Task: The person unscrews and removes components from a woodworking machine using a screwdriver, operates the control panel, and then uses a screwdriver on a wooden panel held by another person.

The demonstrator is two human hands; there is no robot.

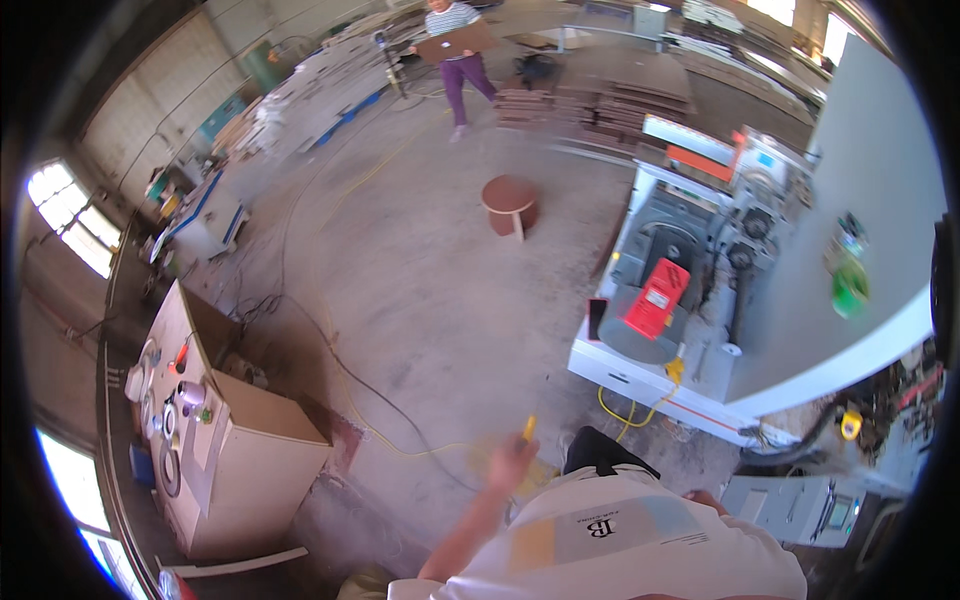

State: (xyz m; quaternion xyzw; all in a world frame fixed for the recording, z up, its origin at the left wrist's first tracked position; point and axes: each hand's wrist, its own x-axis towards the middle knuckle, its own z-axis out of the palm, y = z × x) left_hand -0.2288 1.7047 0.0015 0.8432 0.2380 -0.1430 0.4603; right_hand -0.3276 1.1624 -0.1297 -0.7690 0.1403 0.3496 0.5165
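My left hand (511, 464) is in front of my body, a little blurred, with its fingers closed. A small yellow stick-shaped thing (529, 428) pokes up out of it; its kind is too small and smeared to tell. Only a sliver of my right hand (706, 499) shows beside my white shirt, and its fingers are hidden. To the right, nearest that side, stands a white machine (620, 378) with a grey round part. A red flat box-shaped thing (656, 299) lies on top of it, near a dark phone-like slab (597, 319).
Cables (370, 395) run across the concrete floor. A round brown stool (509, 195) stands ahead. At left, a wooden cabinet (262, 480) bears tape rolls and small tools. Far off, a person (458, 50) carries a brown board near stacked boards (620, 90). A green bottle (849, 288) is at right.
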